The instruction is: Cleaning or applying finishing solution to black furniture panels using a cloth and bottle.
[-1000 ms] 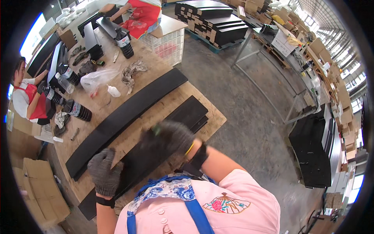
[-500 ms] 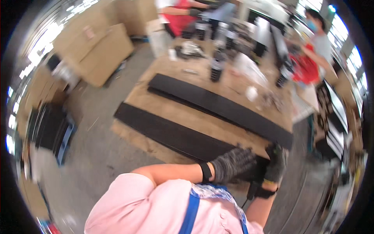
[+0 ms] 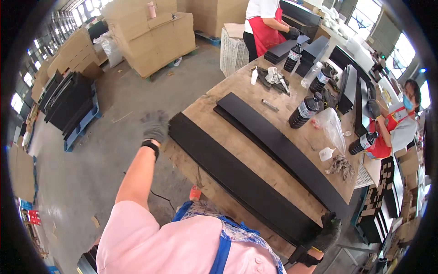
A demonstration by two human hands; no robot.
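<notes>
A long black board [image 3: 242, 176] lies slantwise along the near edge of the worktable. At its far left end is my left hand [image 3: 156, 128] in a grey glove, blurred by motion, with fingers stretched out and nothing visible in them. My gloved right hand [image 3: 327, 234] is closed round the board's right end; its fingertips are partly hidden. Beyond lies a second pair of long black boards [image 3: 278, 146], stacked and roughly parallel to the first.
On the worktable [image 3: 205, 102] stand dark-filled bottles [image 3: 303, 112], a small white squeeze bottle [image 3: 326, 154], a plastic bag [image 3: 329, 125] and a crumpled rag [image 3: 341, 168]. Two co-workers in red aprons handle dark boards at the far side. Cartons [image 3: 150, 43] and a loaded blue pallet [image 3: 84, 125] stand left.
My left hand has moved from the board's right part to its far left end. My right hand stays at the right end. The view has shifted, showing more floor at the left.
</notes>
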